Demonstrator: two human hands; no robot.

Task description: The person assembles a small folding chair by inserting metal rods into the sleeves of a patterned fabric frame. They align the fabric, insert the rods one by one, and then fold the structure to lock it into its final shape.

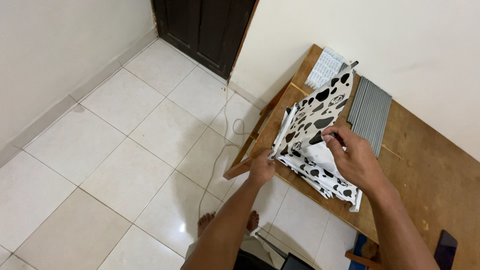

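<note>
A white sheet with black cow-like blotches point(320, 107) is lifted off a stack of the same patterned sheets point(327, 177) at the near edge of a wooden table point(425, 150). My left hand point(262, 169) pinches the lower left corner of the lifted sheet. At the sheet's right side my right hand point(352, 157) grips its edge, with the fingers curled over it. The sheet stands tilted, its top corner pointing toward the wall.
A bundle of grey rods point(371, 112) lies on the table behind the sheets, with a white ribbed piece point(325, 67) beyond it. A dark phone point(445, 248) rests at the table's near right. A thin cable point(220, 150) trails over the tiled floor; a dark door point(205, 27) stands ahead.
</note>
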